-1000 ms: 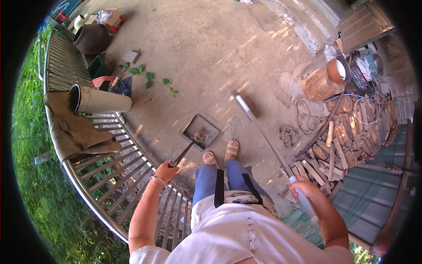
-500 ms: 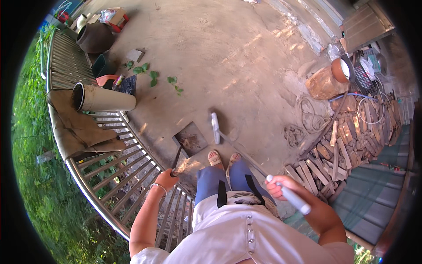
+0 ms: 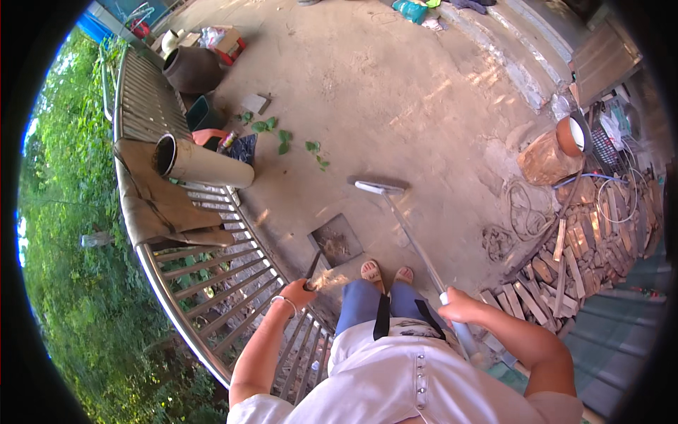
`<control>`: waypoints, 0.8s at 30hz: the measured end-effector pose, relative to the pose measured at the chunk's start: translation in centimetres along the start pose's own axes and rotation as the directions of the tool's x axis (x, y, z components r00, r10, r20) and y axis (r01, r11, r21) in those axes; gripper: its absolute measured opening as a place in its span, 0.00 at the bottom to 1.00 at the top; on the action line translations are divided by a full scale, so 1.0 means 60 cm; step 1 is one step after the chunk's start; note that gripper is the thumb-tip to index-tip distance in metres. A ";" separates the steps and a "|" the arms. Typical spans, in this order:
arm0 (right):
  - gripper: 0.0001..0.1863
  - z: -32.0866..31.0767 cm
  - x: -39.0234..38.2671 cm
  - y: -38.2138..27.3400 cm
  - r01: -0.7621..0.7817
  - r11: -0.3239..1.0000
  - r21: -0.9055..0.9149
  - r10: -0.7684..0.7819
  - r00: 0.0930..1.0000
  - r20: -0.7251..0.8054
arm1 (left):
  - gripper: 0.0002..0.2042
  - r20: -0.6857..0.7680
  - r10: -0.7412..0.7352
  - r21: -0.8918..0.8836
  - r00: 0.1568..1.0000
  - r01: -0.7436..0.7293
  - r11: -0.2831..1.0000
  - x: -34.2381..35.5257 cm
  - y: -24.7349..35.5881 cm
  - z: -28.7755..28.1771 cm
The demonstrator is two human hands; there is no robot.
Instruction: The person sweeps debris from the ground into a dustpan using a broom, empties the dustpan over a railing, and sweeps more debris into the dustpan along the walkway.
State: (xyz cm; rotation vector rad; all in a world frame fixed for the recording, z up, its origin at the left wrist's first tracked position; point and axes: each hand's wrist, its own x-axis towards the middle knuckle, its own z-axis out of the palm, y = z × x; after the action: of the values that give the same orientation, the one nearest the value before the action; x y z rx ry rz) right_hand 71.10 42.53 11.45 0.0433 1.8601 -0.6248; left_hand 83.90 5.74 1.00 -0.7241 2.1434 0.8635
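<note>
We note left hand (image 3: 296, 291) closed around dustpan (image 3: 336, 240) handle, right hand (image 3: 459, 307) gripping broom (image 3: 380, 186); some debris collected, leaves (image 3: 282, 138) upper centre remain.

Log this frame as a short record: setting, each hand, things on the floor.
Setting: concrete yard floor beside a metal railing, greenery beyond it.
Left hand: grips the handle of a dustpan that rests on the floor and holds debris.
Right hand: grips the long handle of a broom, head down on the floor ahead of the dustpan.
Feet: in sandals, just behind the dustpan.
Right side: stacked firewood, clay pot.
Left side: pipe lying by the railing, green leaves.
</note>
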 end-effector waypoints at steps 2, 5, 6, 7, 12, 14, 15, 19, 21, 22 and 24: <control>0.07 0.017 0.026 0.005 -0.040 0.991 0.128 0.021 0.989 0.148 | 0.16 0.039 0.011 -0.081 0.999 -0.007 0.997 0.007 -0.001 -0.005; 0.06 0.015 0.038 0.022 -0.166 0.910 0.380 0.052 0.955 0.293 | 0.19 0.122 -0.066 -0.049 0.990 0.072 0.996 0.003 0.002 -0.014; 0.06 0.007 0.037 0.029 -0.153 0.911 0.383 0.079 0.976 0.203 | 0.19 0.099 -0.063 -0.053 0.993 0.069 0.996 0.001 0.005 -0.017; 0.07 -0.008 0.033 0.037 -0.183 0.822 0.538 0.005 0.949 0.315 | 0.19 0.094 -0.093 -0.038 0.991 0.097 0.995 -0.001 0.010 -0.020; 0.08 -0.060 -0.027 0.084 -0.471 0.382 0.795 -0.139 0.821 0.553 | 0.11 0.141 -0.061 -0.241 0.988 0.094 0.966 -0.004 0.042 -0.038; 0.09 -0.071 -0.059 0.095 -0.431 0.337 0.837 -0.212 0.832 0.513 | 0.09 0.208 -0.093 -0.364 0.974 0.165 0.917 0.000 0.060 -0.046; 0.09 -0.075 -0.073 0.098 -0.306 0.435 0.847 -0.187 0.889 0.417 | 0.08 0.196 -0.104 -0.408 0.975 0.177 0.896 0.005 0.072 -0.049; 0.06 -0.120 -0.092 0.095 -0.042 0.584 0.811 -0.105 0.986 0.127 | 0.08 0.271 -0.071 -0.498 0.960 0.203 0.843 0.032 0.133 -0.074; 0.05 -0.164 -0.078 0.092 0.038 0.605 0.796 -0.085 0.996 0.017 | 0.09 0.324 -0.164 -0.576 0.932 0.332 0.747 0.051 0.179 -0.088; 0.06 -0.191 -0.067 0.091 0.092 0.613 0.785 -0.092 0.995 -0.044 | 0.09 0.315 -0.155 -0.569 0.936 0.318 0.758 0.061 0.205 -0.098; 0.07 -0.257 -0.038 0.088 0.155 0.617 0.772 -0.102 0.988 -0.118 | 0.08 0.297 -0.149 -0.602 0.943 0.306 0.737 0.082 0.259 -0.110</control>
State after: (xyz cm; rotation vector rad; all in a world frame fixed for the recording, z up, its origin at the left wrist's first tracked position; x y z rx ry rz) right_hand 60.31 54.39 15.10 0.5158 1.5151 -1.5270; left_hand 67.47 9.31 6.21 -1.1371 1.4835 1.4901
